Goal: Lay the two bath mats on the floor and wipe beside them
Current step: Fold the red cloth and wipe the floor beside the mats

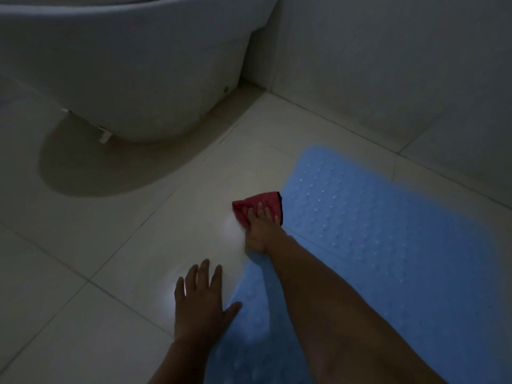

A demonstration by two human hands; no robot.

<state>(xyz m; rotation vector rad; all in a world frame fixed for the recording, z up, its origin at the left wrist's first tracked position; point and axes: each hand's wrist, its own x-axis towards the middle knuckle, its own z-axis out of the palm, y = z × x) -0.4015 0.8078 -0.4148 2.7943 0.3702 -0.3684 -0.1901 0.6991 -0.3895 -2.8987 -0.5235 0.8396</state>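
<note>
Bath mat (374,231), pale blue rubbery sheet w/ rows of small raised dots, lies flat on the cream tiled floor (83,259), running from the far-right wall side down to the near edge of view. We see only this one mat; can't tell where the second is.

Our right hand (259,231) reaches across the mat's left edge, arm over the blue surface, and presses a small red cloth (256,207) w/ a dark trim onto the tile just beside the mat's left border. Fingers lie fairly straight on top of the cloth, palm down; not curled round it as far as we can see. Cloth's right edge touches or just overlaps the mat edge, can't tell which.

Our left hand (201,303) is nearer, flat on the floor, fingers spread and straight, holding nothing. Its thumb tip reaches the mat's left edge.

Far left: white ceramic toilet base (124,79) w/ a dark shadow on the tile below it. Pale tiled wall (401,79) stands far right. Light is dim, w/ two soft glare spots on the tile near our hands.
</note>
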